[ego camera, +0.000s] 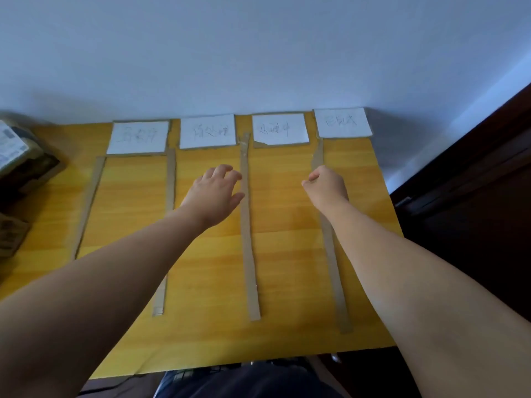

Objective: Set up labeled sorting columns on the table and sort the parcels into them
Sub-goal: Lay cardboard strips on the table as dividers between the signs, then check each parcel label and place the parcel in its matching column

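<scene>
The rightmost strip (330, 254) of cardboard lies flat on the desk (287, 334). Its long axis runs from the near edge away to the fourth label (342, 122) by the wall, with the far end leaning slightly left. The right grip (327, 188) sits directly over that far end, fingers curled; I cannot tell whether it pinches the strip. Any straightening looks like its job. The left grip (215, 191), fingers loose and holding nothing, hovers just left of the centre strip (248, 254). Parcels (14, 147) wait at the far left
</scene>
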{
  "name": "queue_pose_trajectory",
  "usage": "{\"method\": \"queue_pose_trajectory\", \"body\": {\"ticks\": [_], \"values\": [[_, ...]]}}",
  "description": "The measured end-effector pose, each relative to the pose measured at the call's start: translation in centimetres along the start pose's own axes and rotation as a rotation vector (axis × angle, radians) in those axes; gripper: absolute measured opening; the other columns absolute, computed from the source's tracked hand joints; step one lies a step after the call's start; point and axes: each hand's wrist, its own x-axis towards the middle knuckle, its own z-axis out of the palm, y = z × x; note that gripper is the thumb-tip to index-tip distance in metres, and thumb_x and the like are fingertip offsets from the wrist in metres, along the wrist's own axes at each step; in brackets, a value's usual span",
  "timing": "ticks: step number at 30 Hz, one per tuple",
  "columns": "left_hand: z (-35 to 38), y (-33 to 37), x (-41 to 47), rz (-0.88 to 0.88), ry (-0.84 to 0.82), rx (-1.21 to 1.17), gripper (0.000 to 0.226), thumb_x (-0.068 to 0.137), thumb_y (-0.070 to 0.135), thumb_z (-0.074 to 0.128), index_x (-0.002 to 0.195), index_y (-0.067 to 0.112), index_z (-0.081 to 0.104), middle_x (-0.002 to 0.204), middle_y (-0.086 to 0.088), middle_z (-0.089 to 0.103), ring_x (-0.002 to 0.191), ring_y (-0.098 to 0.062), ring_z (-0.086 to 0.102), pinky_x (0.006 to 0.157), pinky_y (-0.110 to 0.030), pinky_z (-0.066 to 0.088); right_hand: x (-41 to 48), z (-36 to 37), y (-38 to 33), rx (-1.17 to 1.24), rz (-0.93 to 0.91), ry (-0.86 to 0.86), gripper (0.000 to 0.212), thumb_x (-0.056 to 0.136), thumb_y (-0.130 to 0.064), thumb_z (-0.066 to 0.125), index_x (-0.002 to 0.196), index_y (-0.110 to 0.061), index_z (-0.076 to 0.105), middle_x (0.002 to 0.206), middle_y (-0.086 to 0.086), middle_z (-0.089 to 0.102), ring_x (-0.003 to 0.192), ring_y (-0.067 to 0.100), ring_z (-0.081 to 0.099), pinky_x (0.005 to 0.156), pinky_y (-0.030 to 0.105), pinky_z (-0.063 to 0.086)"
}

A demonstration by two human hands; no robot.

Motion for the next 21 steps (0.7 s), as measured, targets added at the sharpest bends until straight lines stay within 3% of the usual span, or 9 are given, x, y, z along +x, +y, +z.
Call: {"method": "queue_pose_trajectory", "body": {"ticks": [9, 14, 17, 21], "values": [[-7.3, -10.9, -6.0, -0.14, 0.117, 0.036, 0.048, 0.097, 0.04, 0.045, 0.138, 0.016, 0.042, 0.143, -0.006, 0.042, 0.131, -0.028, 0.041, 0.102, -0.041, 0.039, -3.9, 2.6, -13.2, 0.06, -0.257, -0.049, 0.018, 0.094, -0.026, 0.055, 0.107, -0.013, 0.058, 0.102, 0.0, 0.055, 0.086, 0.017, 0.052, 0.072, 0.029, 0.043], [-7.8, -19.1, -10.3, -0.197, 0.137, 0.031, 0.047, 0.097, 0.041, 0.046, 0.138, 0.018, 0.042, 0.142, -0.005, 0.043, 0.13, -0.027, 0.041, 0.102, -0.039, 0.04, -7.2, 8.6, -20.5, 0.1, -0.297, -0.096, 0.012, 0.093, -0.028, 0.057, 0.099, -0.018, 0.058, 0.097, -0.003, 0.057, 0.094, 0.02, 0.058, 0.073, 0.029, 0.044], [-8.4, -24.8, -12.8, -0.199, 0.136, 0.02, 0.048, 0.097, 0.041, 0.045, 0.139, 0.018, 0.042, 0.143, -0.005, 0.042, 0.131, -0.027, 0.04, 0.102, -0.039, 0.039, -9.5, 12.7, -24.9, 0.121, -0.297, -0.107, 0.009, 0.093, -0.027, 0.057, 0.095, -0.019, 0.057, 0.098, 0.001, 0.061, 0.091, 0.021, 0.061, 0.07, 0.028, 0.042], [-10.2, -32.1, -15.6, -0.18, 0.183, 0.047, 0.047, 0.097, 0.04, 0.045, 0.138, 0.019, 0.042, 0.141, -0.003, 0.042, 0.13, -0.026, 0.039, 0.101, -0.038, 0.037, -12.5, 17.7, -30.6, 0.14, -0.304, -0.108, 0.009, 0.093, -0.026, 0.057, 0.093, -0.017, 0.06, 0.096, 0.003, 0.064, 0.085, 0.022, 0.064, 0.069, 0.032, 0.05]]}}
